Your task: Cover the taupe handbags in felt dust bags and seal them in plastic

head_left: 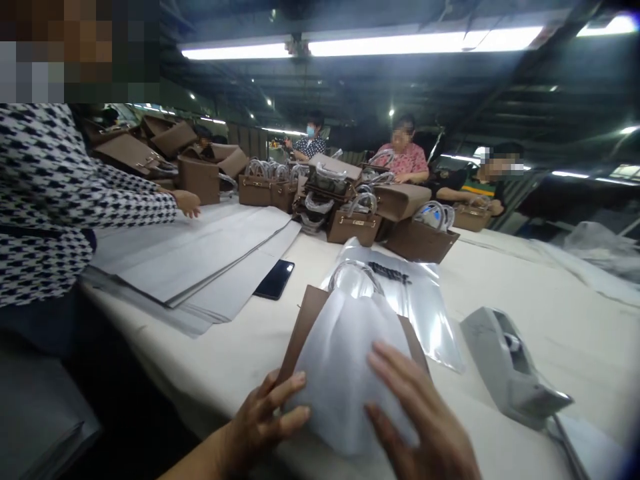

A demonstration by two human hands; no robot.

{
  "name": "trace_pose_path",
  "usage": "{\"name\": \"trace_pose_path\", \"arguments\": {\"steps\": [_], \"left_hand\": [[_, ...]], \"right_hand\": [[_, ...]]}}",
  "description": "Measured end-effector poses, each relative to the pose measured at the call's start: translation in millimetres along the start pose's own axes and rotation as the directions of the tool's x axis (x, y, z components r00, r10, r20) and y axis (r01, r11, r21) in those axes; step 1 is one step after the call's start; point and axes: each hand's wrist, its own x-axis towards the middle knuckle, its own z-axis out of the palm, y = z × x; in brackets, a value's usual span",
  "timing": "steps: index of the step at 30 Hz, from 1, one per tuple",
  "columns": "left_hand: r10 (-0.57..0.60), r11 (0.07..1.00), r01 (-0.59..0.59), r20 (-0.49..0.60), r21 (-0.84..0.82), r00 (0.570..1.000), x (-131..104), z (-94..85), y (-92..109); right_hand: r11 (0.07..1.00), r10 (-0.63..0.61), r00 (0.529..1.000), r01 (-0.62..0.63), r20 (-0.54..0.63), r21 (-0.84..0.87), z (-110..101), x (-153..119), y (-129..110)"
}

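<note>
A brown handbag (305, 320) stands at the table's near edge, its clear-wrapped handles (354, 277) pointing away from me. White tissue paper (337, 373) drapes over its front, gathered near the handles. My left hand (265, 410) grips the bag's left side, with fingertips pressing on the paper. Over the right part of the paper, my right hand (425, 417) is spread with its fingers apart, slightly blurred. Behind the bag lies a clear plastic bag (433, 313) with dark lettering.
To the right sits a grey tape dispenser (510, 367). A black phone (276, 279) lies beside stacked white paper sheets (200, 253). Brown handbags (355, 227) are piled farther back. A co-worker's hand (187, 202) reaches over the sheets at left; several people work across the table (240, 363).
</note>
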Motion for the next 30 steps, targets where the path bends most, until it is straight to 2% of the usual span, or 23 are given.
{"name": "trace_pose_path", "arguments": {"steps": [1, 2, 3, 4, 5, 7, 9, 10, 12, 14, 16, 18, 19, 22, 25, 27, 30], "left_hand": [[0.017, 1.0, -0.017, -0.015, 0.001, 1.0, -8, -0.9, 3], [0.027, 1.0, -0.027, -0.022, 0.001, 0.999, -16, -2.1, 7], [0.034, 0.999, -0.034, -0.016, 0.003, 0.999, -24, -3.5, 9], [0.034, 0.999, -0.034, -0.004, 0.008, 0.999, -32, -5.3, 12], [0.04, 0.999, -0.04, 0.01, 0.014, 0.999, -39, -7.2, 15], [0.058, 0.998, -0.06, 0.047, 0.026, 0.997, -52, -11.5, 20], [0.035, 0.998, -0.039, 0.076, 0.041, 0.997, -58, -16.0, 23], [-0.004, 0.999, 0.0, 0.088, 0.051, 0.996, -58, -18.1, 23], [-0.132, 0.989, 0.123, 0.113, 0.081, 0.985, -53, -22.5, 21], [-0.261, 0.964, 0.252, 0.143, 0.08, 0.955, -41, -27.0, 13], [-0.379, 0.925, 0.379, 0.135, 0.031, 0.915, -23, -31.2, 4], [-0.477, 0.875, 0.48, 0.067, -0.058, 0.877, 2, -33.9, -2], [-0.511, 0.854, 0.51, 0.017, -0.108, 0.859, 16, -34.2, -3], [-0.543, 0.822, 0.51, -0.075, -0.254, 0.837, 60, -30.4, 4], [-0.554, 0.792, 0.509, -0.046, -0.337, 0.831, 95, -21.9, 13], [-0.574, 0.775, 0.533, -0.026, -0.34, 0.819, 107, -17.0, 14], [-0.598, 0.76, 0.55, -0.04, -0.346, 0.801, 111, -13.6, 13]], "right_hand": [[0.984, 0.176, 0.984, -0.175, -0.008, 0.036, -9, 13, 14], [0.942, 0.328, 0.945, -0.326, -0.009, 0.078, -14, 27, 30], [0.883, 0.447, 0.893, -0.449, 0.042, 0.139, -17, 40, 46], [0.818, 0.523, 0.844, -0.536, 0.116, 0.21, -18, 51, 60], [0.755, 0.549, 0.805, -0.594, 0.227, 0.28, -17, 60, 72], [0.684, 0.465, 0.774, -0.622, 0.43, 0.38, -16, 69, 84], [0.703, 0.376, 0.778, -0.594, 0.503, 0.392, -19, 65, 78], [0.736, 0.385, 0.783, -0.58, 0.489, 0.349, -24, 59, 69], [0.785, 0.499, 0.779, -0.592, 0.38, 0.182, -36, 42, 47], [0.811, 0.552, 0.79, -0.583, 0.267, 0.048, -50, 24, 26], [0.863, 0.486, 0.846, -0.504, 0.218, 0.035, -61, 10, 12], [0.907, 0.368, 0.899, -0.403, 0.237, 0.122, -67, 5, 9], [0.909, 0.317, 0.91, -0.372, 0.265, 0.19, -68, 6, 11], [0.821, 0.185, 0.897, -0.365, 0.402, 0.439, -64, 19, 24], [0.723, 0.027, 0.868, -0.36, 0.496, 0.59, -57, 39, 34], [0.72, -0.061, 0.844, -0.333, 0.533, 0.609, -53, 50, 36], [0.763, -0.117, 0.82, -0.286, 0.56, 0.579, -48, 54, 40]]}}
